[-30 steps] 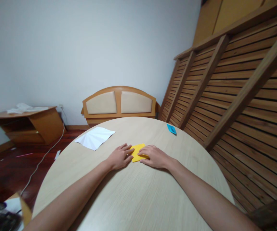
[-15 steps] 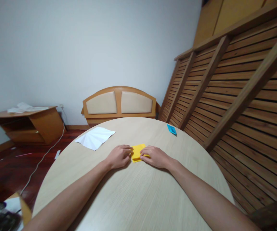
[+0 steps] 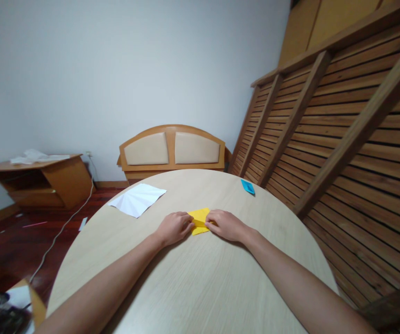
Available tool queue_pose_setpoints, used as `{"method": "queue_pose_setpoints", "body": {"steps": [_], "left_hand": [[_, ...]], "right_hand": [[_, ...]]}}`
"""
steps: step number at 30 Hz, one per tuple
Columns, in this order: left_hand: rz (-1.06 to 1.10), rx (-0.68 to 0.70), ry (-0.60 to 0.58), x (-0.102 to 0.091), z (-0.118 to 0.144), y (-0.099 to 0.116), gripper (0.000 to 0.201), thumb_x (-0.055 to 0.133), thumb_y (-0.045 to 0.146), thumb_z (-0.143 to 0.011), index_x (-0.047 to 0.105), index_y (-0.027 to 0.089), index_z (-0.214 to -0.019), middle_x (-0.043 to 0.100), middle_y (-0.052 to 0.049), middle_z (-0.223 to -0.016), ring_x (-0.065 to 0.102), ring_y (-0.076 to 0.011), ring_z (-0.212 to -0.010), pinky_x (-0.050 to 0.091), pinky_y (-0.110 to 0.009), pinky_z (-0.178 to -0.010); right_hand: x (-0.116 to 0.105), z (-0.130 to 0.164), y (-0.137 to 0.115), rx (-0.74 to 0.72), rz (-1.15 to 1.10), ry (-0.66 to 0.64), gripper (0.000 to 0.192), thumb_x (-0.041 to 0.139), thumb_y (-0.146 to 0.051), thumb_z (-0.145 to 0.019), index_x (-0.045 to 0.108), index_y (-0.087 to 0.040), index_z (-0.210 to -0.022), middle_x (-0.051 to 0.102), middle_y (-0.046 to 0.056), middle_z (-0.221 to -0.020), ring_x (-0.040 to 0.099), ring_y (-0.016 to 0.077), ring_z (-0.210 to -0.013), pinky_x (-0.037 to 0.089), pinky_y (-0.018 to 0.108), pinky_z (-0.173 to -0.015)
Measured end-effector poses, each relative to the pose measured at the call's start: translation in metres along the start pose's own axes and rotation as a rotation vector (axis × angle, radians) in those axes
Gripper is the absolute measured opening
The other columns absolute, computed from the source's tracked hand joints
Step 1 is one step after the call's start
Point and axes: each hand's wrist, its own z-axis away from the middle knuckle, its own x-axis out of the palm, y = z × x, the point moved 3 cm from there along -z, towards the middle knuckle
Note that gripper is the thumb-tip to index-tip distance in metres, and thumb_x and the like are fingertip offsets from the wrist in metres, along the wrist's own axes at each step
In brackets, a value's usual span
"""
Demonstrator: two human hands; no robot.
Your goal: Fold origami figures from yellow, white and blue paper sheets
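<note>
A small folded sheet of yellow paper [image 3: 200, 216] lies on the round table [image 3: 200, 287] between my hands. My left hand [image 3: 176, 227] grips its left edge, fingers curled and thumb toward the paper. On the opposite edge, my right hand [image 3: 225, 225] pinches the paper between thumb and fingers. A flap of the yellow paper is lifted along a crease running from one hand to the other. The fingertips cover both side edges of the sheet.
A creased white sheet [image 3: 139, 199] lies at the table's back left, and a blue folded paper [image 3: 247, 187] at its back right. A slatted wooden frame [image 3: 325, 153] leans along the right side. Beyond the table stands a headboard [image 3: 172, 146]; a low cabinet [image 3: 64, 181] is at left.
The yellow paper's front flap has been raised and shifted away from me, baring more of the lower layer. Both hands have moved slightly, their fingers drawn in tighter at the paper's side edges.
</note>
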Motion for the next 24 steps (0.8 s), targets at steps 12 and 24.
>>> {"method": "queue_pose_setpoints", "body": {"steps": [12, 24], "left_hand": [[0.054, -0.100, 0.085, 0.011, -0.003, -0.002, 0.014, 0.051, 0.029, -0.091, 0.061, 0.020, -0.090, 0.068, -0.007, -0.094, 0.062, -0.0216, -0.091, 0.048, -0.031, -0.079], [0.105, -0.138, 0.119, 0.015, -0.004, -0.009, 0.014, 0.053, 0.026, -0.090, 0.059, 0.020, -0.101, 0.068, -0.007, -0.101, 0.061, -0.0218, -0.095, 0.049, -0.032, -0.082]], "right_hand": [[-0.003, 0.003, 0.009, 0.063, -0.011, 0.003, 0.015, 0.057, -0.029, -0.091, 0.065, -0.017, -0.084, 0.067, 0.006, -0.090, 0.059, 0.0174, -0.081, 0.042, 0.028, -0.073], [0.003, 0.004, -0.001, -0.107, -0.035, -0.057, 0.032, 0.045, -0.029, -0.099, 0.069, -0.025, -0.119, 0.064, 0.009, -0.122, 0.057, 0.0224, -0.112, 0.043, 0.035, -0.098]]}}
